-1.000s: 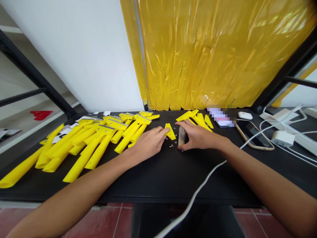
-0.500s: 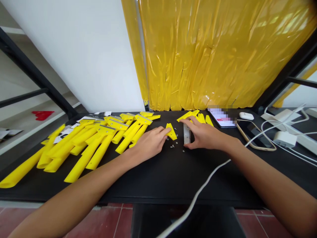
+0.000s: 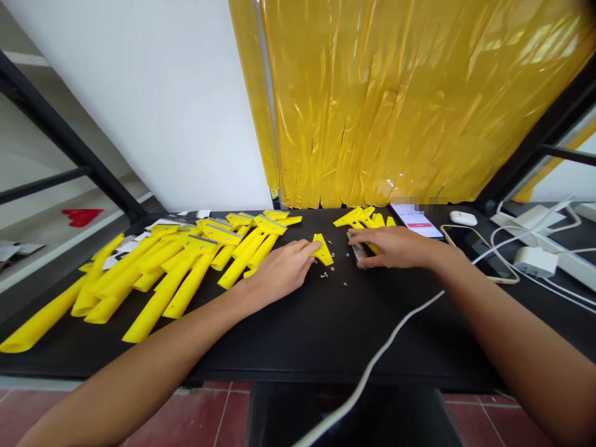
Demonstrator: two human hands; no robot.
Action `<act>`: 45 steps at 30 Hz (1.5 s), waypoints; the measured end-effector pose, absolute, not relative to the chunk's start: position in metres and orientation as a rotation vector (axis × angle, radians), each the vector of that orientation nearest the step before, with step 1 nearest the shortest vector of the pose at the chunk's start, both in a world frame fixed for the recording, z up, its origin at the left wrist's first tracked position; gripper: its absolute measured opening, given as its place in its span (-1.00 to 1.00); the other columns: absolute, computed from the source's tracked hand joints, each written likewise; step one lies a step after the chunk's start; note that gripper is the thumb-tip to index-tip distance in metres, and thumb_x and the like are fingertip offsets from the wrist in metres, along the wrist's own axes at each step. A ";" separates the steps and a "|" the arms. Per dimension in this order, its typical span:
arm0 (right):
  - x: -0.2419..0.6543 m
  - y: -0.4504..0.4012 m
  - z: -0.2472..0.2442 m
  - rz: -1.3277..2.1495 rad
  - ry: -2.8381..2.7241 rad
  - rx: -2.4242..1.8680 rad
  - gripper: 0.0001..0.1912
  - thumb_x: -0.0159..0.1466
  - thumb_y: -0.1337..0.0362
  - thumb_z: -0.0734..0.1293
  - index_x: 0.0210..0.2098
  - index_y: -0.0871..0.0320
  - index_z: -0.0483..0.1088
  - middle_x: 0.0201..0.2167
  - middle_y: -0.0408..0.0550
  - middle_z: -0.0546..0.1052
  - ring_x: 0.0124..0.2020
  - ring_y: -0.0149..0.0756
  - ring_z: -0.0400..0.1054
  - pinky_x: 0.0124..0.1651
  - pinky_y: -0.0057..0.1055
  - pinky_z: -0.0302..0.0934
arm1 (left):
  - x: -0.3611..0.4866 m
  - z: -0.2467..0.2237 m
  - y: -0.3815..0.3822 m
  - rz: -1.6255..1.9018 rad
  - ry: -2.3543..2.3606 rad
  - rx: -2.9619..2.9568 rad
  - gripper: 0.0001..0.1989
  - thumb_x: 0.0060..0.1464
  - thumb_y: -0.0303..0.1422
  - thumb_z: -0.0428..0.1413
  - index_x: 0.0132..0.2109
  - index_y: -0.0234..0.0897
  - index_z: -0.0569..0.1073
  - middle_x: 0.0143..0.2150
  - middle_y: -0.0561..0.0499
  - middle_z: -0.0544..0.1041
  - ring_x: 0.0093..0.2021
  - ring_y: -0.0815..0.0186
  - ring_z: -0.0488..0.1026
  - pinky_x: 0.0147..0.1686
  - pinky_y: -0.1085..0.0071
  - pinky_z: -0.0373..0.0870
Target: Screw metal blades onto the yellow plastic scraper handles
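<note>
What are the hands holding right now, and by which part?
The left hand only touches the edge of a yellow plastic piece with its fingertips. The right hand has its fingers on a metal strip; whether it grips it cannot be told.

1. Left of my left hand [image 3: 282, 270], plastic handles [image 3: 186, 282] lie heaped on the table [image 3: 316, 335].
2. Just beyond that hand's fingertips lies a handle piece [image 3: 322, 251].
3. Screws [image 3: 323, 274] lie before it, between my hands.
4. Under my right hand [image 3: 395, 246] lies a metal strip [image 3: 357, 249].
5. Behind that hand lies a phone [image 3: 416, 220]; well right of it, a charger [image 3: 535, 261].
</note>
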State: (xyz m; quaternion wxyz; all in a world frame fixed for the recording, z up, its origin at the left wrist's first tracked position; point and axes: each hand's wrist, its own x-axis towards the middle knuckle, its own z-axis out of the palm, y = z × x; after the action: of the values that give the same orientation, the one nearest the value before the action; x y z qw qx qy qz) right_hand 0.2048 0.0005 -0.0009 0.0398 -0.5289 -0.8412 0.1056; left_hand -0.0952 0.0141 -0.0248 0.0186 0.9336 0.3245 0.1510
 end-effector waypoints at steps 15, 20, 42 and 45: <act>0.140 -0.040 0.032 0.526 -2.078 -1.326 -0.60 0.35 -0.09 0.35 -0.15 0.08 0.64 -0.29 -0.12 0.69 -0.36 -0.27 0.49 -0.31 -0.36 0.26 | -0.050 0.032 0.005 1.098 0.657 1.528 -0.50 0.44 -0.36 -0.02 0.42 -0.04 0.06 0.10 -0.08 0.51 0.11 0.16 0.60 0.14 0.01 0.51; 0.152 -0.029 0.024 0.531 -1.889 -1.521 -0.57 0.36 -0.08 0.29 -0.18 0.16 0.55 -0.47 -0.08 0.61 -0.47 -0.25 0.43 -0.39 -0.36 0.20 | -0.029 0.036 0.025 1.087 0.696 1.444 -0.61 0.43 -0.31 0.02 0.32 -0.20 0.21 0.22 -0.23 0.49 0.19 0.12 0.53 0.17 0.08 0.48; 0.228 0.003 0.003 0.015 -1.903 -2.259 -0.36 0.35 -0.20 0.17 0.04 0.18 0.54 -0.02 0.28 0.64 -0.01 0.21 0.53 -0.13 -0.09 0.32 | -0.137 0.008 0.039 0.116 2.075 2.607 -0.61 0.38 -0.21 -0.03 0.16 -0.33 0.50 0.09 -0.31 0.56 0.13 -0.06 0.50 0.06 0.13 0.45; 0.230 0.004 0.005 -0.025 -1.881 -2.164 -0.37 0.38 -0.14 0.19 0.07 0.25 0.52 -0.09 0.28 0.66 -0.06 0.17 0.55 -0.12 -0.11 0.32 | -0.138 0.008 0.041 0.131 2.137 2.529 -0.62 0.38 -0.29 -0.06 0.15 -0.36 0.51 0.09 -0.33 0.56 0.12 -0.06 0.52 0.06 0.13 0.45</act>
State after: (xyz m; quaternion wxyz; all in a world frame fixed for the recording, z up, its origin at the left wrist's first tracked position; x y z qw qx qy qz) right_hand 0.2302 0.0036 0.0053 0.1368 -0.7475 -0.6499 -0.0087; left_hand -0.1377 0.0406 0.0079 -0.0859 0.7603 0.6427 0.0394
